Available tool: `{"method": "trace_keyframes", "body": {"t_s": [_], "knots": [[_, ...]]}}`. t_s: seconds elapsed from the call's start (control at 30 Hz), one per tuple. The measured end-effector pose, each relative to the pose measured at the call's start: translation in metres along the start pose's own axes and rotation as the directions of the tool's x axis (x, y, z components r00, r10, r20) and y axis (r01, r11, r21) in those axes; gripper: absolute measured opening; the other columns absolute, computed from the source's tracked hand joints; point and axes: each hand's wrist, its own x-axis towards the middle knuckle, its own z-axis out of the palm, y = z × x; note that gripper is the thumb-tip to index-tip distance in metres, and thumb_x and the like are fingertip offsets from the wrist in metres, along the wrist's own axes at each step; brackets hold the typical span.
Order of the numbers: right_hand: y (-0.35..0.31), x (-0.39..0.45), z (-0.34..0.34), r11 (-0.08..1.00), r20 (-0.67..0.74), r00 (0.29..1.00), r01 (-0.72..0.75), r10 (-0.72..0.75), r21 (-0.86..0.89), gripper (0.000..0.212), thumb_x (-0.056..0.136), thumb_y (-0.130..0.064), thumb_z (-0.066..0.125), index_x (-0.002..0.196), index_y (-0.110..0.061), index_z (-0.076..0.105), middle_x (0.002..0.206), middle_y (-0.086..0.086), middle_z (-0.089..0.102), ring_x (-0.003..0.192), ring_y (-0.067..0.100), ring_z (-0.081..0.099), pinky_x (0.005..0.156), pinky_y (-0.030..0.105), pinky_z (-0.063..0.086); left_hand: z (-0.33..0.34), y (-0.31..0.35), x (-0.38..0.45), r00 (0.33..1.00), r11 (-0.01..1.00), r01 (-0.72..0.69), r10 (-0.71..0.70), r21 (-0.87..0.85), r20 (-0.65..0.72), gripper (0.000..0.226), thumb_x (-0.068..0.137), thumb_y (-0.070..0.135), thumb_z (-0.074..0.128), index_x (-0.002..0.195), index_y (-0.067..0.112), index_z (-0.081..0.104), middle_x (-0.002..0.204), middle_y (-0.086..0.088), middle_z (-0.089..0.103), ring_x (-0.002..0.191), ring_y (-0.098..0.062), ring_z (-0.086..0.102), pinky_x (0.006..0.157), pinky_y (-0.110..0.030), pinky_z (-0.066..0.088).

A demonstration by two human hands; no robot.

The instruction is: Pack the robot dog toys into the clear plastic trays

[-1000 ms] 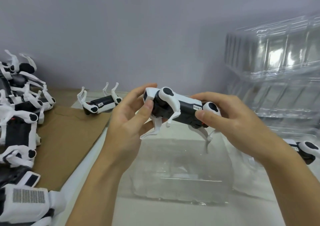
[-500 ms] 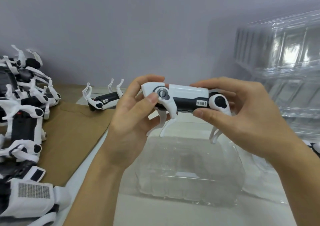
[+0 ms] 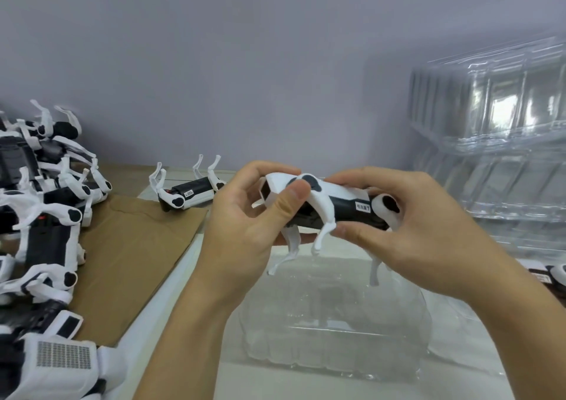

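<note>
Below our hands: the clear tray (image 3: 333,332) lies open-topped on the surface (image 3: 190,277), with air between it and the toy's (image 3: 324,206) hanging legs.
Left: we see a pile of robot dogs (image 3: 43,231) on brown cardboard (image 3: 128,252), blocking that side.
Far centre: one upturned dog (image 3: 188,193) stands legs-up near the wall (image 3: 245,63).
Right: stacked clear trays (image 3: 496,142) rise high and close it off.
Near edge: bare surface lies in front of the tray.

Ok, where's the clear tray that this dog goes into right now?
In the head view the clear tray lies low and centre on the white table, directly below the robot dog toy held in both hands, right of the brown cardboard.
</note>
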Motion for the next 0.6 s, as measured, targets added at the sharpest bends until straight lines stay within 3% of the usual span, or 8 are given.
{"method": "trace_keyframes", "body": {"t_s": [0.07,0.17,0.23,0.3,0.37,0.47,0.6], "knots": [[0.000,0.001,0.001,1.000,-0.016,1.000,-0.017,0.017,-0.010,0.030,0.075,-0.029,0.078,0.102,-0.038,0.072,0.086,-0.027,0.070,0.085,0.000,0.067,0.070,0.011,0.048,0.001,0.000,0.001,1.000,0.999,-0.002,0.002,0.048,0.001,0.036,0.077,0.041,0.073,0.100,0.013,0.068,0.090,-0.012,0.070,0.075,-0.027,0.073,0.061,-0.037,0.059],[0.001,-0.001,-0.005,0.999,-0.045,0.998,-0.048,0.047,-0.018,0.025,0.075,-0.024,0.079,0.095,-0.037,0.073,0.081,-0.023,0.071,0.076,0.005,0.068,0.066,0.018,0.051,-0.009,-0.001,0.002,0.999,0.992,-0.029,0.031,0.127,-0.015,0.036,0.086,0.046,0.066,0.106,0.017,0.069,0.098,-0.003,0.074,0.093,-0.020,0.071,0.076,-0.034,0.058],[0.002,-0.002,-0.012,0.997,-0.062,0.996,-0.070,0.068,-0.039,0.022,0.076,-0.023,0.079,0.092,-0.036,0.072,0.080,-0.020,0.071,0.071,0.006,0.068,0.065,0.023,0.054,-0.020,-0.007,0.003,0.998,0.987,-0.009,0.018,0.160,-0.053,0.031,0.090,0.040,0.054,0.108,0.021,0.069,0.102,-0.001,0.074,0.103,-0.018,0.068,0.084,-0.035,0.054],[0.003,-0.003,-0.018,0.996,-0.078,0.994,-0.080,0.076,-0.047,0.019,0.076,-0.023,0.078,0.089,-0.035,0.071,0.079,-0.019,0.071,0.068,0.004,0.068,0.061,0.018,0.053,-0.029,-0.019,0.002,0.996,0.972,0.066,-0.050,0.227,-0.076,0.029,0.086,0.030,0.052,0.108,0.024,0.069,0.102,0.004,0.075,0.105,-0.009,0.066,0.087,-0.030,0.049],[0.002,-0.004,-0.023,0.995,-0.058,0.994,-0.093,0.091,-0.043,0.017,0.077,-0.023,0.078,0.087,-0.035,0.071,0.075,-0.017,0.071,0.065,0.004,0.068,0.057,0.014,0.050,-0.030,-0.032,0.000,0.985,0.947,0.172,-0.159,0.270,-0.069,0.025,0.088,0.020,0.056,0.109,0.024,0.070,0.102,0.009,0.074,0.104,-0.003,0.064,0.087,-0.025,0.045],[0.000,-0.004,-0.019,0.994,-0.007,0.994,-0.108,0.107,-0.030,0.018,0.076,-0.024,0.078,0.086,-0.036,0.070,0.070,-0.014,0.071,0.060,0.005,0.067,0.052,0.013,0.048,-0.027,-0.046,-0.002,0.957,0.906,0.287,-0.287,0.310,-0.046,0.027,0.094,0.006,0.054,0.103,0.023,0.073,0.096,0.009,0.075,0.101,-0.008,0.066,0.090,-0.030,0.044],[0.000,0.001,0.007,0.993,0.008,0.994,-0.106,0.107,-0.042,0.021,0.074,-0.027,0.081,0.087,-0.037,0.068,0.077,-0.017,0.069,0.065,0.007,0.066,0.055,0.019,0.050,-0.023,-0.048,-0.003,0.938,0.880,0.329,-0.347,0.343,-0.010,0.024,0.080,0.026,0.049,0.072,0.028,0.072,0.069,0.017,0.065,0.065,0.000,0.057,0.069,-0.027,0.042]]}}
